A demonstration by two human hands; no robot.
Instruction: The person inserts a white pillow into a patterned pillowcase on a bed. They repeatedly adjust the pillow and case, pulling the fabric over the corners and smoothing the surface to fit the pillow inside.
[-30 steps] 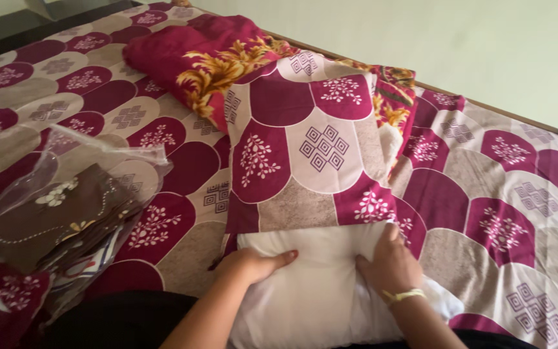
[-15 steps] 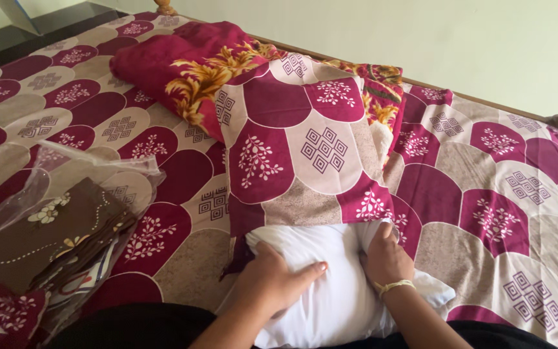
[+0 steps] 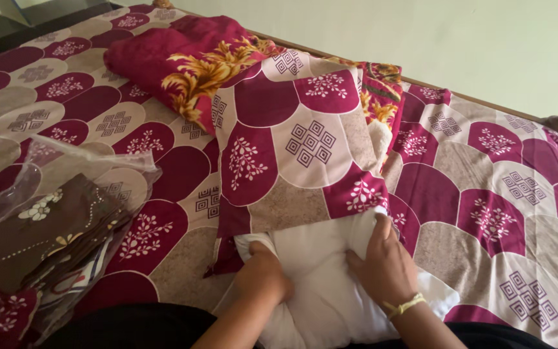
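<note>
I get one view, from the head, looking down and forward across the bed point(image 3: 498, 194) from its near edge. It sits close: my hands fill the lower centre, the wall point(image 3: 485, 45) the upper right.

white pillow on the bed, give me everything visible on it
The plain white fabric pillow looks soft and plump, creased where it is pressed. Its far part sits inside the maroon-and-beige patterned pillowcase; the near end sticks out toward the person, lying on the matching patterned bedsheet. The left hand presses its left corner at the case opening, fingers hidden. The right hand lies flat on its right side by the case edge.
</note>
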